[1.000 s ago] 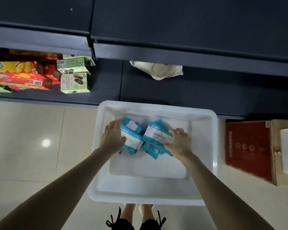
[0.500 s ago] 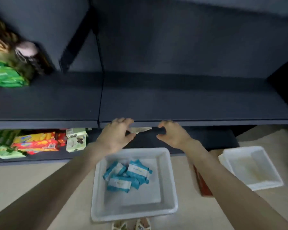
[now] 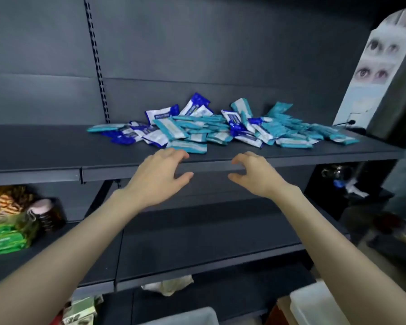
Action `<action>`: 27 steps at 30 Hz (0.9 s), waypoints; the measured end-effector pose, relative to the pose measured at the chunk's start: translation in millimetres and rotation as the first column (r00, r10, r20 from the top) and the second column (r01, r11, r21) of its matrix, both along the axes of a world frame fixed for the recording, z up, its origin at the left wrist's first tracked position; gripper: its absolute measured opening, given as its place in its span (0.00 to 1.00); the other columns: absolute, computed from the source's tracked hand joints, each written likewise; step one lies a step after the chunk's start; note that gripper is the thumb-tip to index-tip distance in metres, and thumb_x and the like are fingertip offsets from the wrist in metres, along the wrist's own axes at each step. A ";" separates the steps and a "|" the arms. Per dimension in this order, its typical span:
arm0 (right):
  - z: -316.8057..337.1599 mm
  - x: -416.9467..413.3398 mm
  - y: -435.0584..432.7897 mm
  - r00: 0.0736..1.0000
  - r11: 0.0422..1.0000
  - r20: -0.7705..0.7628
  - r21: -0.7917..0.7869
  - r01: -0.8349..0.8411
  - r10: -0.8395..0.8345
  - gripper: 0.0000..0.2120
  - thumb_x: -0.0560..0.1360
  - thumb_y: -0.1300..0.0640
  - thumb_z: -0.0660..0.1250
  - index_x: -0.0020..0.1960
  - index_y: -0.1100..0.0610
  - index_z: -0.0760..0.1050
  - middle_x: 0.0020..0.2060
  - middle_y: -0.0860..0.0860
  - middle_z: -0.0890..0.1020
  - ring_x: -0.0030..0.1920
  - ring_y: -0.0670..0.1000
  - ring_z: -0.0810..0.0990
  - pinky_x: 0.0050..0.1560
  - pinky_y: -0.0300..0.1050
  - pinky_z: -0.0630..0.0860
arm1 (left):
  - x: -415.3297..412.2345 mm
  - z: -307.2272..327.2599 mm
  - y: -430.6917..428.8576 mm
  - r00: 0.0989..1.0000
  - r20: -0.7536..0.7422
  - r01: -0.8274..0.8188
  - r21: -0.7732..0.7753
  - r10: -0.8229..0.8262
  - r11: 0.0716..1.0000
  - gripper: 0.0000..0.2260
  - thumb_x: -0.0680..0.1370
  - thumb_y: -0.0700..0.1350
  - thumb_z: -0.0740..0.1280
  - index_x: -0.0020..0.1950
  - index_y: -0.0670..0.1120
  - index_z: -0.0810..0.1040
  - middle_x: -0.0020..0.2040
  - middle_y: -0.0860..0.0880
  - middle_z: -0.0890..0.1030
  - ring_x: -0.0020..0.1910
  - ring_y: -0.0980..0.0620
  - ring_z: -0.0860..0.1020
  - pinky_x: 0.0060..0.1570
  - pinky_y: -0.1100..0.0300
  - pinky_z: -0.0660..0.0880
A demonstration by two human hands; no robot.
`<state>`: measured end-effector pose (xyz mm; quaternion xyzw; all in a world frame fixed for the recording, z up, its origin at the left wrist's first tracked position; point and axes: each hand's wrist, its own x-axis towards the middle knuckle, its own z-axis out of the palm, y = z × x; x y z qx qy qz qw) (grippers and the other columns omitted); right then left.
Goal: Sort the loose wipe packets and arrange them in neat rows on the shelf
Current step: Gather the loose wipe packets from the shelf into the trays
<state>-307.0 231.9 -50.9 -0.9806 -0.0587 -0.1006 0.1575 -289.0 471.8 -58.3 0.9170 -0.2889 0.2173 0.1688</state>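
A loose heap of wipe packets, teal-and-white mixed with dark blue ones, lies across the upper dark shelf, from its middle to its right end. Both my hands are raised at that shelf's front edge, just short of the heap. My left hand has its fingers spread and its fingertips close to the nearest teal packet. My right hand is open too, fingers curled slightly, holding nothing.
An empty dark shelf sits below. Green packs and snack bags are at the left. A white bin and a second white tub stand on the floor. A poster with eyes leans at the upper right.
My hands left the packets in the white bin on the floor and rose empty to the upper shelf. The view tilted up, so the heap of packets came into sight.
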 end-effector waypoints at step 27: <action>15.7 264.0 -113.3 0.954 0.948 -0.024 0.115 -0.296 0.300 0.26 0.74 0.47 0.69 0.68 0.56 0.70 0.67 0.54 0.72 0.66 0.54 0.70 0.65 0.50 0.69 | 215.9 3.6 -131.9 0.882 -0.236 -0.412 0.034 0.408 0.910 0.23 0.77 0.54 0.66 0.68 0.45 0.69 0.64 0.45 0.71 0.64 0.45 0.70 0.62 0.52 0.68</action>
